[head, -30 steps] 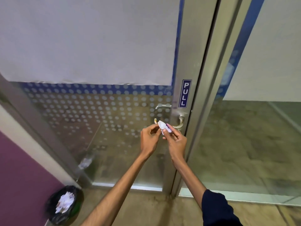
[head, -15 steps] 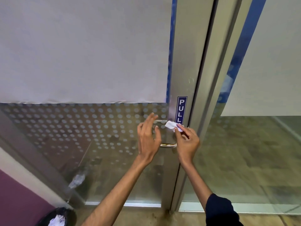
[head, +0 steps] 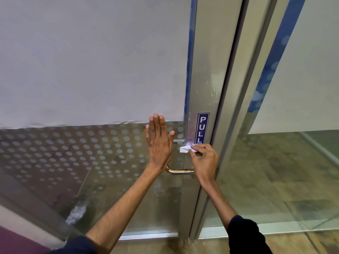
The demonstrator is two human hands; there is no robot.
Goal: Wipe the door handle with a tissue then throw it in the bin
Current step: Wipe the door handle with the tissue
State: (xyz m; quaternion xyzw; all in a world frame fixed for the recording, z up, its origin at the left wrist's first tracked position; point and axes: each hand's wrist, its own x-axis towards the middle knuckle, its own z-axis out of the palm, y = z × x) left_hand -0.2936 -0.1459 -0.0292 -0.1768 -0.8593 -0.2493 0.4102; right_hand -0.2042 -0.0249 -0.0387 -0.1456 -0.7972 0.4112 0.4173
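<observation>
A curved metal door handle (head: 180, 171) sticks out from the grey frame of a glass door (head: 110, 153); its upper part is hidden behind my hands. My left hand (head: 159, 143) lies flat against the glass, fingers straight and pointing up, just left of the handle. My right hand (head: 203, 162) pinches a small folded white tissue (head: 185, 149) between thumb and fingers, held at the upper end of the handle, just below the blue PULL sign (head: 203, 128). The bin is out of view.
The door frame (head: 205, 79) runs up the middle, with a second glass panel (head: 284, 171) to its right. Frosted film and a dotted band cover the door's upper glass. A purple wall (head: 11, 242) shows at the lower left.
My left hand went from curled beside the handle to flat on the glass with fingers straight. My right hand with the tissue stays at the handle's top. The view tilted up, losing the bin.
</observation>
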